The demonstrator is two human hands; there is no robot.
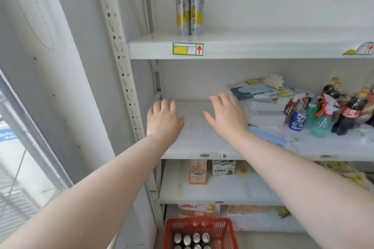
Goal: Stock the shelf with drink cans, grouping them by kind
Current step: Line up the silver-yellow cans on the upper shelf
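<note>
Left hand [164, 121] and right hand [226, 117] hovered empty, both loosely spread, over the middle shelf's [202, 155] left end; upright cans [191, 239] stood well below in the red basket [172, 228], roughly between both hands, with two tall cans [189, 14] near the top shelf's [263, 46] left end.

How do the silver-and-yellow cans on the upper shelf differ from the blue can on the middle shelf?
The silver-and-yellow cans are tall and slim; the blue can is shorter and stouter. The silver-and-yellow cans stand side by side on the upper shelf; the blue can stands singly among bottles on the middle shelf. All are upright.
</note>
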